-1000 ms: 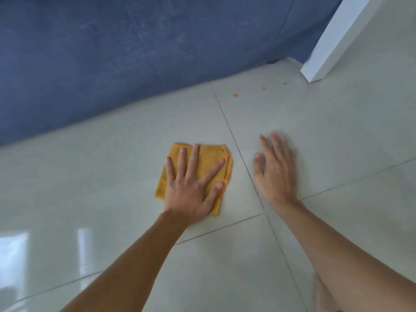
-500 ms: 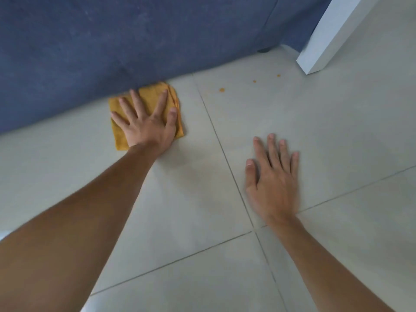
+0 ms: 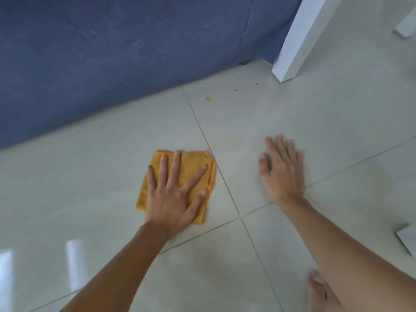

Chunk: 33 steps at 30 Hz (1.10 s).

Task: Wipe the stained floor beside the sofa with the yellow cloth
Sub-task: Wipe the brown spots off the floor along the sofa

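Observation:
The folded yellow cloth [image 3: 194, 162] lies flat on the pale floor tiles, a little in front of the blue sofa [image 3: 112, 64]. My left hand [image 3: 175, 197] presses down on it with the fingers spread, covering most of it. Flat on the bare tile to the right of the cloth, across a grout line, rests my right hand [image 3: 281, 170] with nothing in it. Three small orange stains [image 3: 207, 99] [image 3: 236, 89] [image 3: 256, 84] dot the floor farther back, near the sofa's base.
A white furniture leg [image 3: 297, 37] stands at the sofa's right end, just past the stains. Another white piece [image 3: 407, 242] juts in at the right edge. Part of my leg [image 3: 319, 289] shows at the bottom right.
My left hand has pulled the cloth back from the sofa's edge toward me and to the right. My right hand has stayed flat on the floor.

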Available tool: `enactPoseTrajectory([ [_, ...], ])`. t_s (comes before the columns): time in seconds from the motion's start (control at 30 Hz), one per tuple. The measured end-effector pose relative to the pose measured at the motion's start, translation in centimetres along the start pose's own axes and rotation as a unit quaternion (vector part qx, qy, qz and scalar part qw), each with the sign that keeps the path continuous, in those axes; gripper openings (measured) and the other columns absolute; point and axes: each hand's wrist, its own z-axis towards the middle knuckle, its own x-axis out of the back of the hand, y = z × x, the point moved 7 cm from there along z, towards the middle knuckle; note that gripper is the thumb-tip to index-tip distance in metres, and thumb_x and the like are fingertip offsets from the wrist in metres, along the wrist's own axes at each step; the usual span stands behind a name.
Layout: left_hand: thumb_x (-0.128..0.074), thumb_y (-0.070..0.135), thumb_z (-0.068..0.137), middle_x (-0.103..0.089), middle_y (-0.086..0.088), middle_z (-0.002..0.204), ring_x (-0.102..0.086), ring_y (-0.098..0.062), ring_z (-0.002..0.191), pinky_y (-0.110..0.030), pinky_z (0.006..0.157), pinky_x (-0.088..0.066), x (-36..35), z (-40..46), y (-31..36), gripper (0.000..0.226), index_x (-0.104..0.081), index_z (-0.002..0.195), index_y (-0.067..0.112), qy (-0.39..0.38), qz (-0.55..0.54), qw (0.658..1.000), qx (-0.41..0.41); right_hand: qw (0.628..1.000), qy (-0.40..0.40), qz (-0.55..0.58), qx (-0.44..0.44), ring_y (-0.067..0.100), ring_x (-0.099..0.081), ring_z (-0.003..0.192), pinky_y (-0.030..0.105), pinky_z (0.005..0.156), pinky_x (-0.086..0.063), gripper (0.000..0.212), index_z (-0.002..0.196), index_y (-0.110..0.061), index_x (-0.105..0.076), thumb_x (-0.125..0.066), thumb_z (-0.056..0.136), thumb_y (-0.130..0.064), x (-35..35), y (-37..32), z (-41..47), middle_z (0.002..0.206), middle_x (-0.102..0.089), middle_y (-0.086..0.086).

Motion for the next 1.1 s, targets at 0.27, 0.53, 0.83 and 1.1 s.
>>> enactPoseTrajectory([
  [0.27, -0.012, 0.07, 0.089, 0.007, -0.008, 0.166, 0.005, -0.04, 0.151, -0.066, 0.116, -0.001, 0.9, 10.5, -6.1, 0.06, -0.001, 0.148, 0.059, 0.004, -0.016, 0.987, 0.158, 0.998, 0.018, -0.061, 0.008, 0.027, -0.023, 0.15, 0.052, 0.122, -0.015, 0.056, 0.151, -0.022, -0.037, -0.028, 0.099, -0.039, -0.8, 0.4, -0.6, 0.16, -0.031, 0.005],
  [0.53, -0.006, 0.068, 0.09, 0.01, -0.009, 0.166, 0.009, -0.042, 0.15, -0.067, 0.115, 0.005, 1.4, 20.0, 5.0, 0.061, 0.002, 0.149, 0.056, -0.021, 0.0, 1.0, 0.015, 0.998, 0.065, -0.002, 0.015, 0.025, -0.032, 0.147, 0.049, 0.122, -0.017, 0.05, 0.144, -0.02, -0.05, -0.041, 0.097, -0.035, -0.4, 0.7, -0.5, 0.154, -0.042, 0.005],
  [0.83, -0.019, 0.068, 0.093, 0.0, -0.006, 0.167, -0.003, -0.039, 0.152, -0.065, 0.116, -0.009, 0.1, 4.4, 5.8, 0.058, -0.006, 0.148, 0.058, -0.008, 0.005, 0.994, -0.107, 1.0, 0.015, -0.006, -0.027, 0.027, -0.029, 0.147, 0.055, 0.12, -0.017, 0.063, 0.143, -0.023, -0.05, -0.024, 0.091, -0.048, 2.0, 3.3, 1.9, 0.157, -0.038, 0.006],
  [1.1, -0.008, 0.07, 0.089, 0.008, -0.006, 0.166, 0.005, -0.038, 0.151, -0.065, 0.117, 0.0, 1.1, 15.0, -1.6, 0.059, 0.004, 0.146, 0.061, -0.004, -0.003, 0.995, 0.099, 0.995, -0.021, -0.084, -0.055, 0.021, -0.009, 0.153, 0.055, 0.122, -0.006, 0.059, 0.155, -0.032, -0.022, -0.018, 0.099, -0.05, -0.1, 4.6, 1.3, 0.164, -0.017, -0.003],
])
